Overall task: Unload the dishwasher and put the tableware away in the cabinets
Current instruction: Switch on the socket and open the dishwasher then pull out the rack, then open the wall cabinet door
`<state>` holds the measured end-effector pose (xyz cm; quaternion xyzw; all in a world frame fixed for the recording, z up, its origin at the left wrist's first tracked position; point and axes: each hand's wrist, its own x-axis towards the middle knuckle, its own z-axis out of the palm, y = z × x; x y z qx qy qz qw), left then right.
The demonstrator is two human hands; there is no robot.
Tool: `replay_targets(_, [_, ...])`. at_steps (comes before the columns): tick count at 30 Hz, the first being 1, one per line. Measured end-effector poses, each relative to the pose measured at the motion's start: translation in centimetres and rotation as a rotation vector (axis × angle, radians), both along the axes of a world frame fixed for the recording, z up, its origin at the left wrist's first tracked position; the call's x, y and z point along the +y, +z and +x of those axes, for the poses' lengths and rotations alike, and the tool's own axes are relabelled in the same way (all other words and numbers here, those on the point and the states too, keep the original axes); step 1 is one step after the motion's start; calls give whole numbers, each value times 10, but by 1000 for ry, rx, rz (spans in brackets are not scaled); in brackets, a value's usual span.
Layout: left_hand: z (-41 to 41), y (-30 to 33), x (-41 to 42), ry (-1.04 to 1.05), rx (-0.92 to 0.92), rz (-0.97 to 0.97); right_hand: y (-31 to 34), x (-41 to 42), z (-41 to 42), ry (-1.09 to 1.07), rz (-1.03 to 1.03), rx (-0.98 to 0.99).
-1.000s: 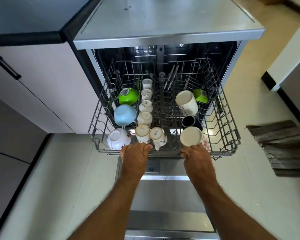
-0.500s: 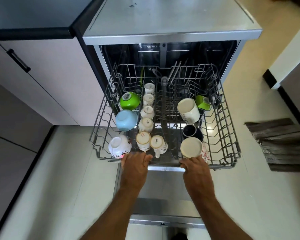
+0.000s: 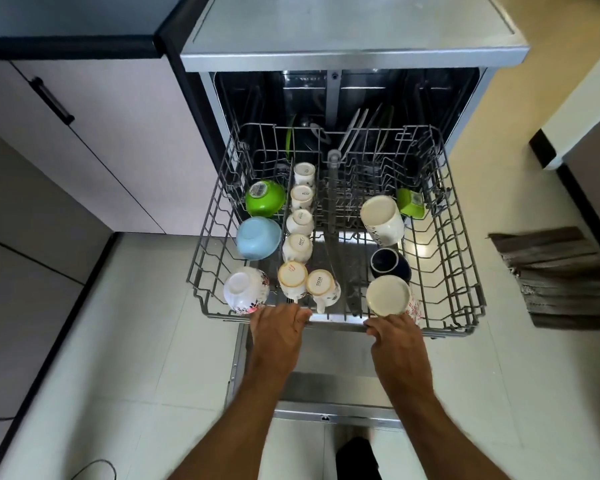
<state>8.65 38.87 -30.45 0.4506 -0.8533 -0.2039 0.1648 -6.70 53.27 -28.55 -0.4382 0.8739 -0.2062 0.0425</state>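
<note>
Rack (image 3: 461, 271) of upturned cups stood above pale floor tiles (image 3: 125, 341), beside cabinets (image 3: 118, 133). Our left hand (image 3: 278, 336) and right hand (image 3: 399, 344) gripped its front rail; it had slid farther out.

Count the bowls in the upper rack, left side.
3, all upside down along the rack's left edge: green bowl farthest back, light blue bowl in the middle, white floral bowl at the front corner. None seem hidden.
</note>
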Motion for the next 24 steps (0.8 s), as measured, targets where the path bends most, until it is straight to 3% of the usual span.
replay_targets(7, [2,-1,5,-9,26,3,6,1,-1,-19,-8,11])
replay_targets(15, [-4,24,-3,-78,-205,210,19,-1,-3,18,109,-37])
replay_targets(19, [2,61,-17,-201,-287,411,65,-15,-10,72,158,-32])
replay_targets(24, [16,146,-25,-169,-227,296,151,-40,-14,62,59,-46])
